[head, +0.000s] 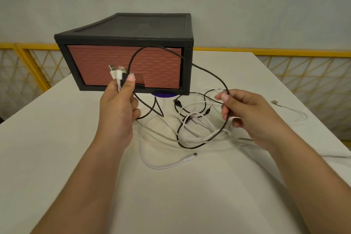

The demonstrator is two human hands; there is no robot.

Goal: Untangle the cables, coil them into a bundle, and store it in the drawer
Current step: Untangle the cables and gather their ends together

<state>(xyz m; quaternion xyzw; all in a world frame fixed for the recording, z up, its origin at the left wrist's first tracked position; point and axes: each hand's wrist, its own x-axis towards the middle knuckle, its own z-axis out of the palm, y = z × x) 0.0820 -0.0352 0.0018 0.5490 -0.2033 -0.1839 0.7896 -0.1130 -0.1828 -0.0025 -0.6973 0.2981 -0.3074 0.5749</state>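
Far left, behind the table (57,157), a yellow railing (28,46) with netting runs along the wall.

Your left hand (117,108) is raised off the tabletop with its fingers curled in tight. The thumb (131,80) presses a cluster of plug ends (116,74) against the forefinger: white USB plugs and a black one, standing upright above the fist. Their leads drop out under the palm, white strands and one black.

Behind that hand stands the storage box (123,34), black-framed, with its drawer (95,62) pushed in; the drawer front is brick-patterned red. A purple object (163,94) shows under the box's front edge, but you cannot tell what it is.

The black cable (209,74) climbs from your left hand, arcs across the drawer front, and slopes down to your right hand.

Between your hands, the remaining cables (195,125) lie in a loose tangle on the table, white and black loops crossing each other, with several small plugs among them. One white connector (193,155) lies nearest you, pointing right.

Your right hand (245,112) hovers over the tangle's right side. Its thumb (223,98) and forefinger pinch the black cable, and the other fingers are loosely curled beside it; the cable runs on below them into a wide loop on the table.

Further right, a separate white cable (294,114) lies apart from the pile, its USB plug toward the far edge.
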